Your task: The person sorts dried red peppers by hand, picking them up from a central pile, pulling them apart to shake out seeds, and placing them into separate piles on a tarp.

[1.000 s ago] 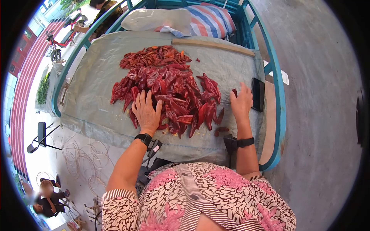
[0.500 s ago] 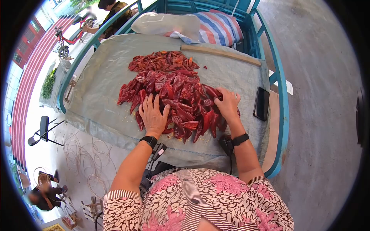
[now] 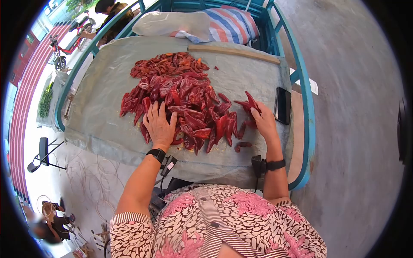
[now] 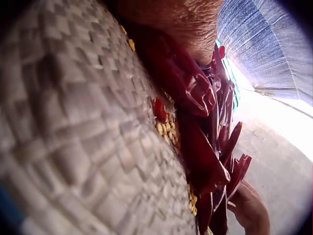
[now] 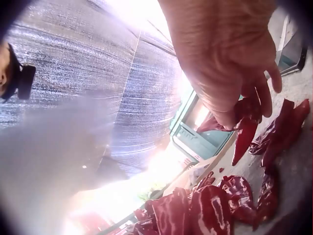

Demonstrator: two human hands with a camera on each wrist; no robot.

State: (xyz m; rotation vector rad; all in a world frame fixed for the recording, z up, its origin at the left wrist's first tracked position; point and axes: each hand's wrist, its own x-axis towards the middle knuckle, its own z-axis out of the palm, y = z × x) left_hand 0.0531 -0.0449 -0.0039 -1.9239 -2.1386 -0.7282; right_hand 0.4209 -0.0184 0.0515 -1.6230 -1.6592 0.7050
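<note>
Dried red peppers (image 3: 189, 92) lie heaped on a grey woven sheet (image 3: 99, 86). My left hand (image 3: 160, 130) rests with its fingers spread on the near left side of the heap; in the left wrist view peppers (image 4: 195, 152) and yellow seeds (image 4: 166, 129) lie beside it. To the right of the heap, my right hand (image 3: 266, 122) holds a few peppers (image 3: 249, 102) by thumb and fingers. The right wrist view shows that hand (image 5: 230, 63) curled round a pepper (image 5: 244, 139), above other loose peppers (image 5: 283, 132).
A phone (image 3: 282, 105) lies right of my right hand. Behind the heap are smaller red pieces (image 3: 163, 64), a wooden strip (image 3: 232, 53) and a striped bag (image 3: 234, 26). A blue metal rail (image 3: 307, 129) borders the right side. Another person (image 3: 118, 19) is at the back left.
My right hand has gone from the heap's right edge out to the right, now with peppers in its fingers. My left hand stays on the heap.
</note>
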